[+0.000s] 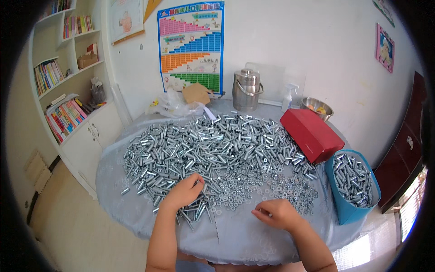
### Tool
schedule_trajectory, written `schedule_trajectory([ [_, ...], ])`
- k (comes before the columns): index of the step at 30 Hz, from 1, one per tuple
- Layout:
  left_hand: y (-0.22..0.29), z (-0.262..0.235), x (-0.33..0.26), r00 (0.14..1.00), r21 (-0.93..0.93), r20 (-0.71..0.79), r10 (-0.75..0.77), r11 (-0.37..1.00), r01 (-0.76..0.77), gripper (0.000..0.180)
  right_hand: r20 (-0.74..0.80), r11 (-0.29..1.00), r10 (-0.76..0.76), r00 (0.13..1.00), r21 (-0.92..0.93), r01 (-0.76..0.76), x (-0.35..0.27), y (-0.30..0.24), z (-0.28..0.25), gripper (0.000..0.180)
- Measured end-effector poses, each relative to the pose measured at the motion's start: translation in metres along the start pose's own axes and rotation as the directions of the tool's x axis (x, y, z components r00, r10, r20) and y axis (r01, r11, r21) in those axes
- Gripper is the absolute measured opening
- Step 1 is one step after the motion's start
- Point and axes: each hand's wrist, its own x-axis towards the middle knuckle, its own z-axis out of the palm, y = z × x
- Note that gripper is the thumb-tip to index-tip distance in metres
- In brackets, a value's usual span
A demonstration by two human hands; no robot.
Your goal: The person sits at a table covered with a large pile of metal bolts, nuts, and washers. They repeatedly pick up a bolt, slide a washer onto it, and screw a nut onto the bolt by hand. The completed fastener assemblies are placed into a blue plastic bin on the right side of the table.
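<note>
A broad heap of silvery metal sleeves [213,140] covers the far part of the table. My left hand [183,192] is over its near edge, fingers curled together, just above a small cluster of long bolts [195,212]. What those fingers hold, if anything, is hidden. To the right, small washers and nuts [240,186] lie spread in a thin layer. My right hand [278,213] hovers at the near edge of this layer, beside more small washers [297,192]. Its thumb and fingers are pinched together, and anything between them is too small to make out.
A red box [311,135] rests at the heap's right side, next to a blue bag [345,213] full of metal sleeves. Along the back stand a steel jug [247,90], a spray bottle [289,97], a metal bowl [330,109] and a crumpled plastic bag [174,105].
</note>
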Motion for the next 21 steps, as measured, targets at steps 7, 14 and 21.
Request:
schedule_trajectory([
  [7,0.002,0.005,0.002,0.998,-0.101,-0.027,0.061,0.993,-0.064,0.017,0.175,0.995,0.092,0.98,0.032,-0.099,-0.001,-0.001,0.01,0.016],
  [14,0.021,0.052,0.004,0.987,-0.567,0.063,0.146,0.819,-0.085,0.015,-0.07,0.948,0.156,0.985,0.292,-0.129,0.008,-0.019,0.021,0.051],
  [21,0.04,0.093,-0.006,0.943,-0.656,-0.009,0.333,0.71,-0.256,0.018,-0.108,0.893,0.184,0.977,0.434,-0.12,0.003,-0.005,0.028,0.035],
])
